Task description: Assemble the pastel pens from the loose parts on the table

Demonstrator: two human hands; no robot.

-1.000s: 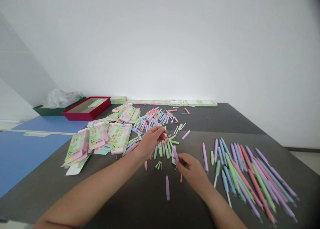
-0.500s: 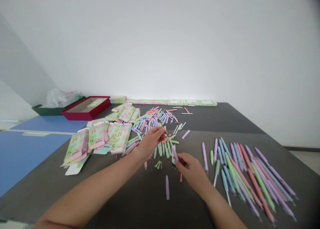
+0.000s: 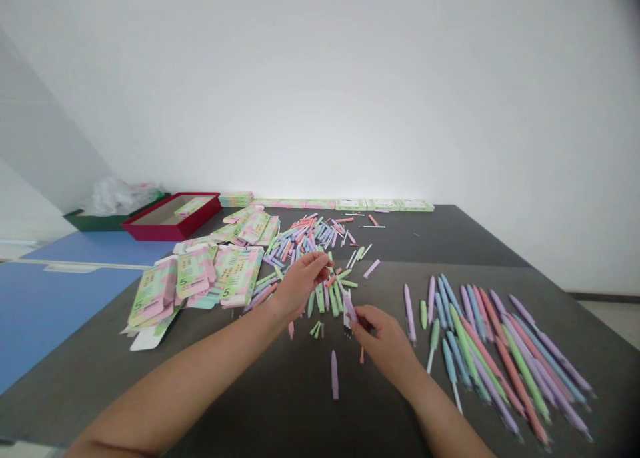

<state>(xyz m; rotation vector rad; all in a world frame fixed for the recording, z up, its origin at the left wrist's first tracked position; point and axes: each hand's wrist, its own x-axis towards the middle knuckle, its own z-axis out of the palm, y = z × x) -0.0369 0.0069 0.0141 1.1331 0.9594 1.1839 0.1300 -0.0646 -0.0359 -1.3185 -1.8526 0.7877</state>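
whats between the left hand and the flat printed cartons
Loose pastel pen parts lie on the dark table between the left hand and the cartons, seen in the head view.

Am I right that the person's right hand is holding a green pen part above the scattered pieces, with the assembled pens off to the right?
Not quite: the head view shows the right hand holding a lilac pen part, not green, above the scattered pieces, with the assembled pens off to the right.
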